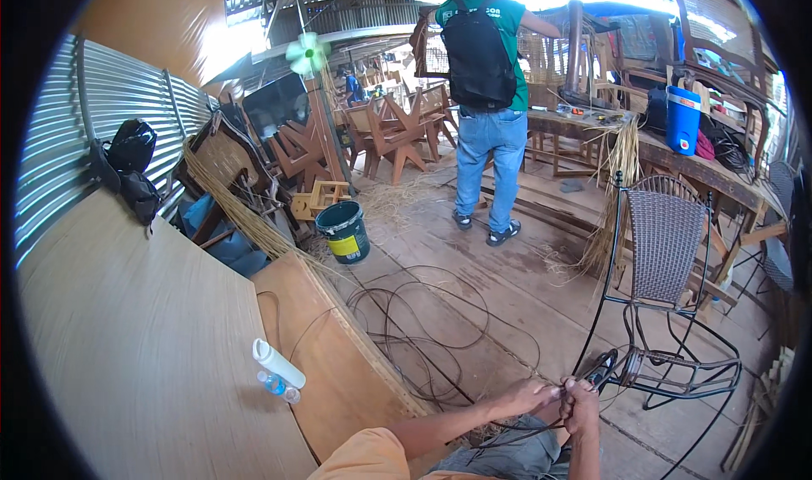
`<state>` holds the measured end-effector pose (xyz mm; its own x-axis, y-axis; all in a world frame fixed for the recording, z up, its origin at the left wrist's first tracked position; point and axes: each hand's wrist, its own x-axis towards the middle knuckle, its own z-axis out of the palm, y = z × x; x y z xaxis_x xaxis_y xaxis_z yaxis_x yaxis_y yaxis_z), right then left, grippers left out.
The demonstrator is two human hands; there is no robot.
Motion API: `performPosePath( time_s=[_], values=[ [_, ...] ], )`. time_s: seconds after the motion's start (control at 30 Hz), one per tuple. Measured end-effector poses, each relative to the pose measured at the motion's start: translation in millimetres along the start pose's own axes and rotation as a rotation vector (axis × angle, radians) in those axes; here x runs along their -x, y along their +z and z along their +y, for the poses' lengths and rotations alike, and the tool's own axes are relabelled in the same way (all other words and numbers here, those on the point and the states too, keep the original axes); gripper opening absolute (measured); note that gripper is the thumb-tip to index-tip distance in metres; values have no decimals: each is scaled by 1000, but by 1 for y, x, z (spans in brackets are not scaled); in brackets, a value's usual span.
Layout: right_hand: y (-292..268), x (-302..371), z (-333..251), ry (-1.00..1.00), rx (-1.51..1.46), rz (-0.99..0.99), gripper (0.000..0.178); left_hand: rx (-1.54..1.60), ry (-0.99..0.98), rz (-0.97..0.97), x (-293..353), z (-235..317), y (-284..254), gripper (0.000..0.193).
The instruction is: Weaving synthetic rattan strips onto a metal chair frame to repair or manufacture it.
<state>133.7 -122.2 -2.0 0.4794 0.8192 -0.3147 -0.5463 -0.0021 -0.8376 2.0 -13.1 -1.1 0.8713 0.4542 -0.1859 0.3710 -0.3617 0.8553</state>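
Both my hands are close together low in the view, above my knees. My left hand (pixel 526 398) is closed, its fingers pinching a thin dark strand (pixel 514 437) of weaving material. Right against it, my right hand (pixel 580 405) forms a fist round the same strand. Just beyond the fists is a black shoe (pixel 603 364), partly hidden. To the right stands a chair with a dark metal frame and a woven grey-brown backrest (pixel 666 247); its seat is an open frame. More strand lies in loose loops (pixel 487 311) on the floor ahead.
A wooden panel (pixel 135 328) and a plywood box (pixel 338 345) flank my left, with a white bottle (pixel 277 363) and a clear bottle (pixel 277 387) on them. Ahead are a dark green bucket (pixel 342 232), a person with a backpack (pixel 482 57), and a workbench (pixel 694 169) carrying a blue jug (pixel 683 120).
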Motion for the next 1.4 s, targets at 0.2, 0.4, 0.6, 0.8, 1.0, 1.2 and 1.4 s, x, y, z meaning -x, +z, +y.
performPosePath(
  time_s=[0.2, 0.4, 0.6, 0.8, 1.0, 1.2, 1.4],
  values=[
    [0, 0, 4, 5, -88, -85, 14, -827, -153, 158, 43, -165, -75, 48],
    [-3, -6, 3, -34, -59, -81, 14, -788, -145, 64, 16, -147, -69, 44],
    [-2, -5, 4, -14, -23, -47, 12, -26, 47, -129, -3, 19, -5, 34],
    [-2, 5, 1, -27, -94, -101, 11, -193, 52, 55, 14, -60, -25, 42],
    [-3, -4, 3, -8, -50, -71, 13, -377, -1, 49, 34, -117, -45, 40],
    [-3, -1, 1, -19, 11, -45, 10, 10, 90, -27, 1, -14, 3, 40],
    [-4, -2, 1, -24, 108, -62, 9, -163, 109, 94, 17, -32, -32, 44]
  ],
)
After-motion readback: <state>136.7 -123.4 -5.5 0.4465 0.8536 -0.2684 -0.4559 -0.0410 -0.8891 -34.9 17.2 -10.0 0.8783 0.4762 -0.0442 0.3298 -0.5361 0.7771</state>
